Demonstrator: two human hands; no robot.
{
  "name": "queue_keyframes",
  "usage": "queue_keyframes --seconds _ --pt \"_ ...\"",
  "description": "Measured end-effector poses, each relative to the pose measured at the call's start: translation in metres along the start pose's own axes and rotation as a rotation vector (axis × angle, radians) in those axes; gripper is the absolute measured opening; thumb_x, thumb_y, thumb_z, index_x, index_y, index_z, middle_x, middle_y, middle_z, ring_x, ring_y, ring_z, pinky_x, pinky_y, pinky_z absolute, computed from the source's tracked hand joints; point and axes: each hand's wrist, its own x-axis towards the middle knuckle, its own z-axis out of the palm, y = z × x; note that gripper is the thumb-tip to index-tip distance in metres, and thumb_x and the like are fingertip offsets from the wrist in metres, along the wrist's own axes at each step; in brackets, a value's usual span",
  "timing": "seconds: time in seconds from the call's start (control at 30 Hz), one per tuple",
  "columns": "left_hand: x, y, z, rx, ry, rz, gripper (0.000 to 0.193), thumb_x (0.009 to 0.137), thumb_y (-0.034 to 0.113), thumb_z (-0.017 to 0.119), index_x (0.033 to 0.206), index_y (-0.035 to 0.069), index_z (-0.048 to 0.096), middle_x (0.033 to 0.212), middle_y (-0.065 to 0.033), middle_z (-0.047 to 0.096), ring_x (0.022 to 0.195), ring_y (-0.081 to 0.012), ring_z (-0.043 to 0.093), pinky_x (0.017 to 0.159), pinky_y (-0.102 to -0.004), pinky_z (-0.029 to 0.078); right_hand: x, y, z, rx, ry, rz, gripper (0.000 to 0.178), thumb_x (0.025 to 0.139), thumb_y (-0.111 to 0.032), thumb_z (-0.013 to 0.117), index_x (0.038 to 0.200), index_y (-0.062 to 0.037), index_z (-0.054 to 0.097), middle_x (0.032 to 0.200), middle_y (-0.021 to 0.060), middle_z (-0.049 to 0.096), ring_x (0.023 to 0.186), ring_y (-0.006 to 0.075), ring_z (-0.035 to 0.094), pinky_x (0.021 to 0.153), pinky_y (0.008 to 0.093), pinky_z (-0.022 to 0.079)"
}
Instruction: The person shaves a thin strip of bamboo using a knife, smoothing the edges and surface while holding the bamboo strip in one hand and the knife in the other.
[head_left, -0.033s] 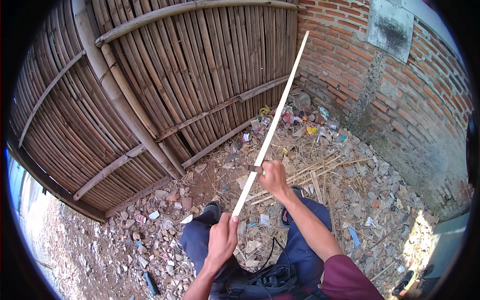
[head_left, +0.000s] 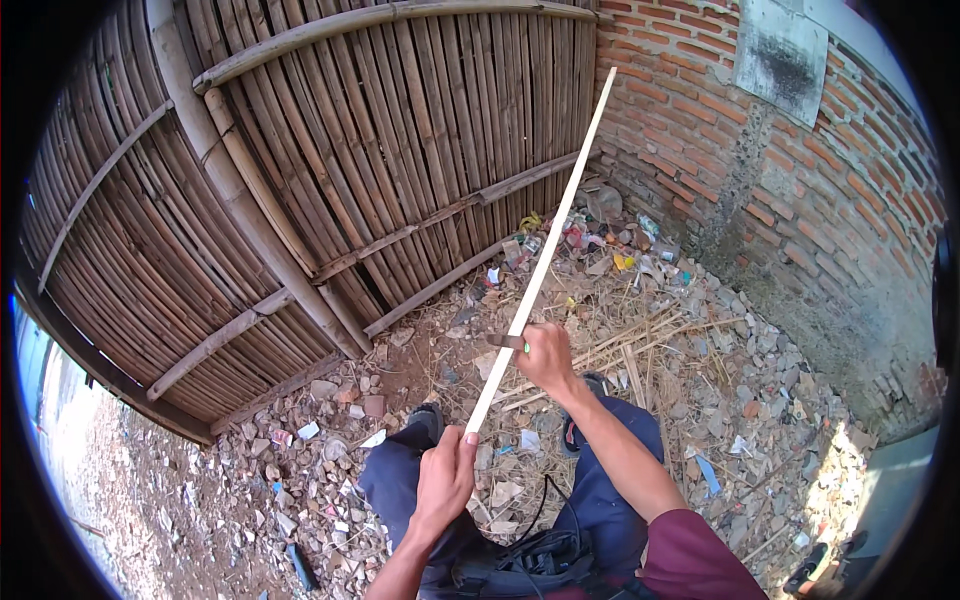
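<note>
Pale strip (head_left: pixel 541 250) is gripped by left hand (head_left: pixel 447 475), lower centre; dark blade (head_left: pixel 503 341) is held across it by right hand (head_left: pixel 548 357), mid-frame.

Dark blade (head_left: pixel 503 341) now slightly farther left across the pale strip (head_left: pixel 548 255)

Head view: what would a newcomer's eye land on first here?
The long pale strip stands out, slanting from the left hand at lower centre up toward the brick wall at upper right. Midway, the right hand grips a dark blade set across it. Behind, a slatted bamboo wall fills the upper left.
</note>
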Motion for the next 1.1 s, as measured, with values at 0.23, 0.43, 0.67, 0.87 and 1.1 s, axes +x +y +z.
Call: queue_keyframes --seconds 0.23,0.43,0.67,0.87,1.1 --pt "0.001 0.002 0.007 -0.171 -0.011 -0.080 0.026 0.111 0.021 0.059 0.101 -0.003 0.062 0.063 -0.0084 0.056 0.056 -0.0140 0.052 0.055 -0.0361 0.041 -0.004 -0.015 0.002 0.162 0.027 -0.005 0.015 0.084 -0.008 0.065 0.072 -0.0016 0.072 0.061 0.0220 0.064 0.058 0.0422 0.066 0.057 0.0501 0.050" --pt "0.006 0.005 0.015 -0.272 0.034 -0.086 0.022 0.109 0.018 0.063 0.099 -0.001 0.063 0.063 -0.0037 0.058 0.056 -0.0073 0.049 0.052 -0.0311 0.040 -0.004 -0.019 -0.005 0.199 0.089 -0.071 0.011 0.086 -0.008 0.063 0.076 -0.0022 0.066 0.067 0.0187 0.070 0.056 0.0352 0.069 0.054 0.0459 0.053" --pt "0.008 0.015 0.017 -0.194 0.083 -0.033 0.018 0.108 0.017 0.065 0.100 0.001 0.064 0.061 -0.0023 0.056 0.055 -0.0055 0.046 0.051 -0.0294 0.037 0.001 -0.018 -0.010 0.148 0.175 -0.091 0.014 0.088 -0.010 0.063 0.074 -0.0048 0.062 0.065 0.0141 0.068 0.053 0.0315 0.067 0.050 0.0438 0.049" --pt "0.006 0.014 0.019 -0.216 0.081 -0.029 0.018 0.108 0.017 0.065 0.101 0.001 0.064 0.058 -0.0005 0.052 0.054 -0.0045 0.043 0.049 -0.0291 0.035 0.004 -0.014 -0.008 0.182 0.211 -0.031 0.015 0.088 -0.010 0.061 0.073 -0.0061 0.060 0.064 0.0121 0.066 0.051 0.0293 0.065 0.048 0.0432 0.046" --pt "-0.003 0.014 0.014 -0.176 0.043 -0.025 0.018 0.108 0.016 0.064 0.101 0.000 0.064 0.058 -0.0014 0.052 0.054 -0.0042 0.043 0.049 -0.0291 0.035 0.012 -0.008 -0.009 0.132 0.309 -0.020 0.014 0.084 -0.003 0.058 0.071 -0.0077 0.059 0.058 0.0086 0.063 0.048 0.0213 0.062 0.046 0.0394 0.042"
